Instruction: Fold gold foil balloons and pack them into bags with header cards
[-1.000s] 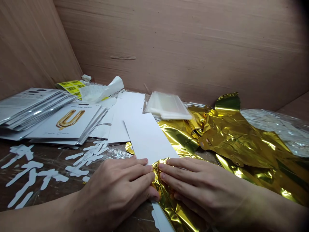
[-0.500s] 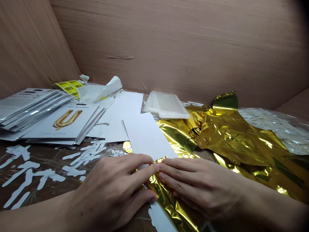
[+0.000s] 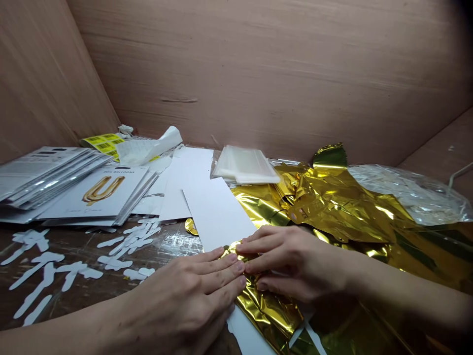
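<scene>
By a white card's edge (image 3: 221, 214), outstretched hands (image 3: 185, 291) (image 3: 293, 261) press gold foil (image 3: 269, 305), fingertips (image 3: 240, 266) nearly meeting.

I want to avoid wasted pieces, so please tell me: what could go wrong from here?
The gold foil under the left hand and right hand is wrinkled; pressing might deepen its creases. Loose white cutouts lie near the left forearm, so a sweep could scatter them. The foil pile lies close to the right forearm, which might drag it.
</scene>
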A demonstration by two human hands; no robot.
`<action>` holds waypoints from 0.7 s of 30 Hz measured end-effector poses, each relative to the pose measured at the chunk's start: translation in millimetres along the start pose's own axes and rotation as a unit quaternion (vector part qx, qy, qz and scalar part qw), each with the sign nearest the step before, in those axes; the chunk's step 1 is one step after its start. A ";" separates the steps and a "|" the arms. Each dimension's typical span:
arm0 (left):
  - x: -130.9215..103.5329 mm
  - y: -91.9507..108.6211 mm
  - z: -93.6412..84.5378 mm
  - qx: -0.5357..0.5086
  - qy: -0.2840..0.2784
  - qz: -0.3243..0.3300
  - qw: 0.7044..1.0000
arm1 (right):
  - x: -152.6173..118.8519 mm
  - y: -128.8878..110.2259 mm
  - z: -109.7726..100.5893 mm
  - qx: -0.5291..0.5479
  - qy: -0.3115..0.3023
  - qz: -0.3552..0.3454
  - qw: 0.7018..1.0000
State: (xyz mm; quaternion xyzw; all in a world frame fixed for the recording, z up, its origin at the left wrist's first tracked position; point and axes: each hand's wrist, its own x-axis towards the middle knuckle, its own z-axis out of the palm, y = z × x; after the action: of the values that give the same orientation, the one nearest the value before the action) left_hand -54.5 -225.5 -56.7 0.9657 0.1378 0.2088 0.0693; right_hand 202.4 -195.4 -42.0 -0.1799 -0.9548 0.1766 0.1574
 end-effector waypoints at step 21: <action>-13.0 4.6 -10.3 0.016 -0.101 -0.005 0.995 | 41.6 32.7 -15.4 0.084 0.097 0.285 0.950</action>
State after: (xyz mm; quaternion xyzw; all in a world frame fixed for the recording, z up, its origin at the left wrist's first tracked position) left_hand -69.1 -233.0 -51.5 0.9822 0.1384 0.1072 0.0689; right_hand 180.6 -145.9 -31.4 -0.4474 -0.8255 0.2751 0.2069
